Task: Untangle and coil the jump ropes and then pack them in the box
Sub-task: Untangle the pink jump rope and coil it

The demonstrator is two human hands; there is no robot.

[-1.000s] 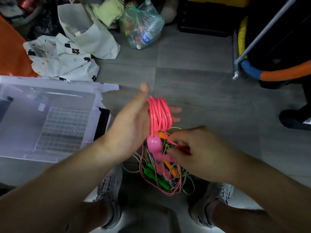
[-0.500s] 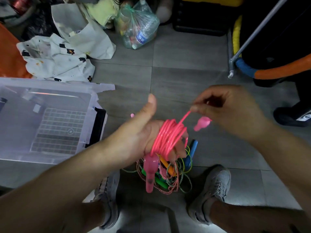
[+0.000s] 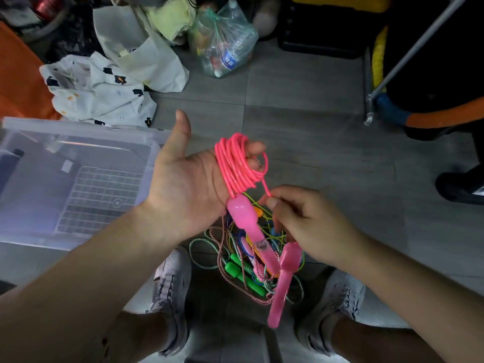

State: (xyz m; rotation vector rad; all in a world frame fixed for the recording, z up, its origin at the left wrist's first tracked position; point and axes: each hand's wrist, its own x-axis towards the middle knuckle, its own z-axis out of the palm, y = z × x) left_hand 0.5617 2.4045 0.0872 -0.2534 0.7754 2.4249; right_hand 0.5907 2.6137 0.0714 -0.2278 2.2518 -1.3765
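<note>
While the box [image 3: 78, 128] stood open on the floor at the far left, no rope could be seen inside it. Just right of it the left hand [image 3: 188, 184] was held palm up, with the thumb raised and the fingers stretched out rather than curled. The pink jump rope [image 3: 235, 163] was wound round those fingers in many turns, and one pink handle [image 3: 246, 218] hung down from below the coil. Lower down, between the two shoes, a tangle of other ropes [image 3: 227, 258] was left lying on the floor, with green handles [image 3: 248, 281] and striped and yellow cords looped through one another. Further right, the right hand [image 3: 309, 221] was closed in a pinch on the short free end of the pink rope, just beside the coil, and the second pink handle [image 3: 282, 281] dangled beneath it. The hands were held near each other but not touching, joined only by the cord.

The coiling of this one rope was judged to be nearly finished, with only the last short length left to be wound or tucked in. Nothing had yet been packed, as far as could be seen. The untangling, coiling and boxing of the other ropes was all left to be done.
</note>
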